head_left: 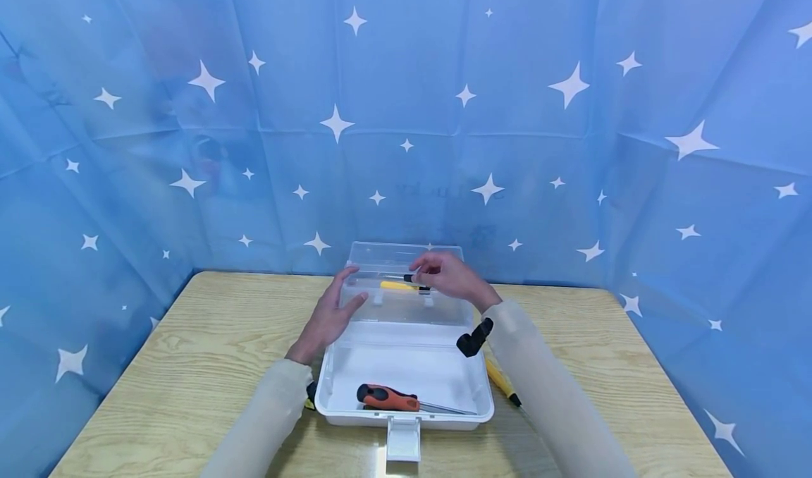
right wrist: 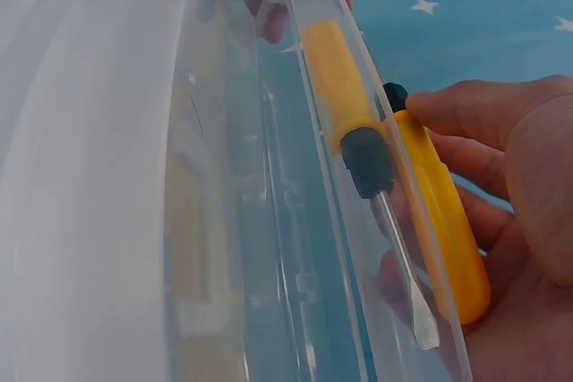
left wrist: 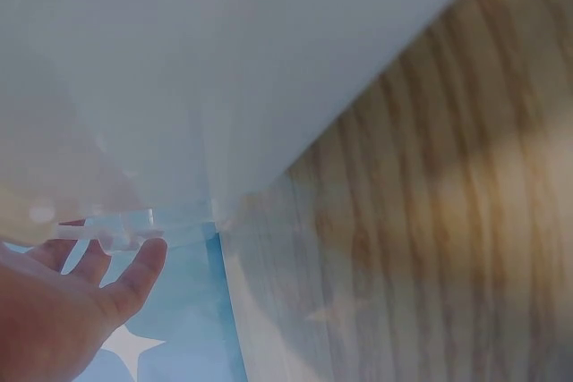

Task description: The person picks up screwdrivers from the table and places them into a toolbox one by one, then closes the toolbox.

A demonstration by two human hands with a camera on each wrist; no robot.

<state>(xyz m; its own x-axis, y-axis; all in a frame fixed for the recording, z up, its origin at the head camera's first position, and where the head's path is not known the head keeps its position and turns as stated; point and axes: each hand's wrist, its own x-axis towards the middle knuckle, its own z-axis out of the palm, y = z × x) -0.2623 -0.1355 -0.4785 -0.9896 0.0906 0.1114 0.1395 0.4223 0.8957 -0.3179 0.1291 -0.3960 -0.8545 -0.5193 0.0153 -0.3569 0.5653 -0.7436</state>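
A white toolbox (head_left: 406, 372) stands with its clear lid (head_left: 412, 312) raised at the back. My left hand (head_left: 326, 319) grips the lid's left edge, thumb in front and fingers behind; the left wrist view shows these fingers at the clear plastic. My right hand (head_left: 447, 277) holds a yellow-handled screwdriver (right wrist: 439, 221) by its handle, with the thumb near the black collar. Its shaft points left in the head view. A second yellow screwdriver (right wrist: 336, 69), with a flat blade, lies in the lid's clear compartment (right wrist: 331, 221). An orange-and-black screwdriver (head_left: 390, 397) lies inside the toolbox.
Another yellow-handled tool (head_left: 501, 379) lies right of the toolbox, partly hidden by my right sleeve. A black-and-yellow object (head_left: 310, 395) shows at the box's left side, mostly hidden. The white latch (head_left: 403, 439) hangs at the front. A blue starred curtain surrounds the wooden table (head_left: 216, 337).
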